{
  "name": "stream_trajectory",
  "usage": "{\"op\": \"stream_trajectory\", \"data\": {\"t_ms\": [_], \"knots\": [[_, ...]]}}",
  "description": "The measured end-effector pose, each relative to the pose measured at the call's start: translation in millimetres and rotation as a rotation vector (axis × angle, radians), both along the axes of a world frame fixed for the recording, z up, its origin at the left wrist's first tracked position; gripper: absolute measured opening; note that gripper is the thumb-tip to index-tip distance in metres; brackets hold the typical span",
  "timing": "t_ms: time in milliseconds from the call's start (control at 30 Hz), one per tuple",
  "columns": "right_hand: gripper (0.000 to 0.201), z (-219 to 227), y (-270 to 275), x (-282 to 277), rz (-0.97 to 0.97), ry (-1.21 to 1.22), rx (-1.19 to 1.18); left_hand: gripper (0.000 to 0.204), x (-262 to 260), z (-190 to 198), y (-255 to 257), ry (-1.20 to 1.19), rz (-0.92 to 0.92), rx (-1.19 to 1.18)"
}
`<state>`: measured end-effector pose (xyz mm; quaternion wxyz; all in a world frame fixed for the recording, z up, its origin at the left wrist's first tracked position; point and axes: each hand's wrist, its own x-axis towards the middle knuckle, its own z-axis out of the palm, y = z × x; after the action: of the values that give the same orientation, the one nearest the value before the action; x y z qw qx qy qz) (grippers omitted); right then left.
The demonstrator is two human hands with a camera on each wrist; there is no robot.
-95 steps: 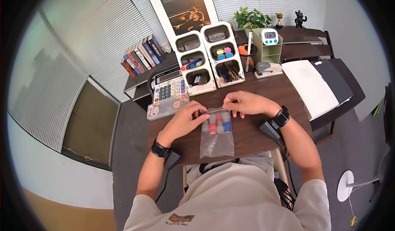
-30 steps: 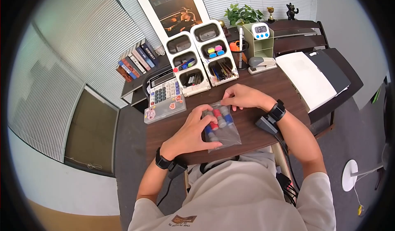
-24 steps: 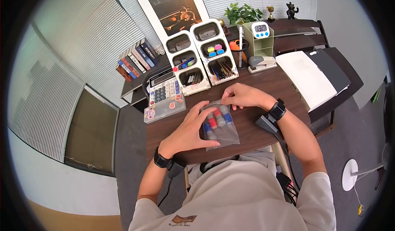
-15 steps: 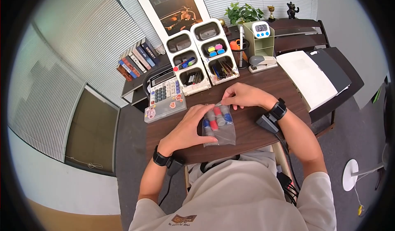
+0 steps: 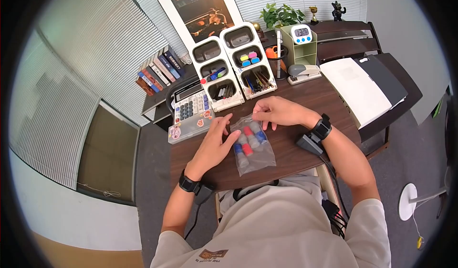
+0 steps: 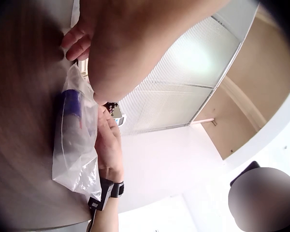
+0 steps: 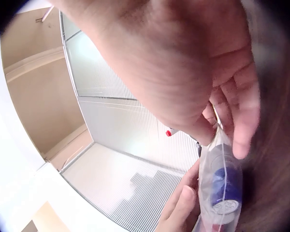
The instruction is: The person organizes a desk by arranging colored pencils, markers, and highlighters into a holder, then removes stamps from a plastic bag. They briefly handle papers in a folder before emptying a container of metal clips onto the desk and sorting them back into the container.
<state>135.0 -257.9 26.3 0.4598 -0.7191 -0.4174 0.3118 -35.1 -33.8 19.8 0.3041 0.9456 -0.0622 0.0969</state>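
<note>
A clear plastic bag [image 5: 260, 159] lies at the desk's front part, its mouth toward the back. Inside are several short grey cylinders with red or blue bands, such as a blue-banded cylinder [image 7: 226, 187] in the right wrist view. My right hand [image 5: 281, 111] pinches the bag's top right corner between thumb and fingers. At the top left corner is my left hand [image 5: 210, 144], its thumb overlapping the bag's edge and its fingers apart from the thumb. The left wrist view shows that hand's fingers [image 6: 79, 44] beyond the bag's top end.
Behind the hands stands a white pen organizer [image 5: 234, 103] with pens and highlighters. A calculator [image 5: 191, 106] and a stickered pencil case [image 5: 191, 126] lie left. A stapler [image 5: 304, 73], a green holder with a timer [image 5: 302, 34] and white papers [image 5: 355, 94] are right.
My left hand has drawn back from over the bag to its top left corner. The cylinders have shifted inside, and the bag slants now. My right hand keeps its pinch.
</note>
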Motion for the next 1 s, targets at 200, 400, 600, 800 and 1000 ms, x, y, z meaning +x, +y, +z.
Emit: {"op": "stream_trajectory", "data": {"t_ms": [200,400,600,800,1000], "knots": [[0.023,5.9,0.5,-3.9,0.012,-0.093,0.133,0.058,7.9,-12.5,9.4,0.099,0.094,-0.427],[0.022,4.5,2.7,-4.9,0.003,-0.089,0.316,0.06,9.5,-1.8,4.0,0.216,0.11,-0.712],[0.017,8.4,3.7,-8.4,-0.03,-0.066,0.381,0.048,14.2,2.0,-4.8,0.441,-0.084,-1.255],[0.015,9.6,3.9,-10.9,-0.045,-0.068,0.424,0.047,14.5,-5.4,1.9,0.389,-0.056,-1.241],[0.016,14.4,3.5,-15.2,-0.088,0.042,0.556,0.043,10.0,0.4,-3.3,0.097,0.025,-0.92]]}}
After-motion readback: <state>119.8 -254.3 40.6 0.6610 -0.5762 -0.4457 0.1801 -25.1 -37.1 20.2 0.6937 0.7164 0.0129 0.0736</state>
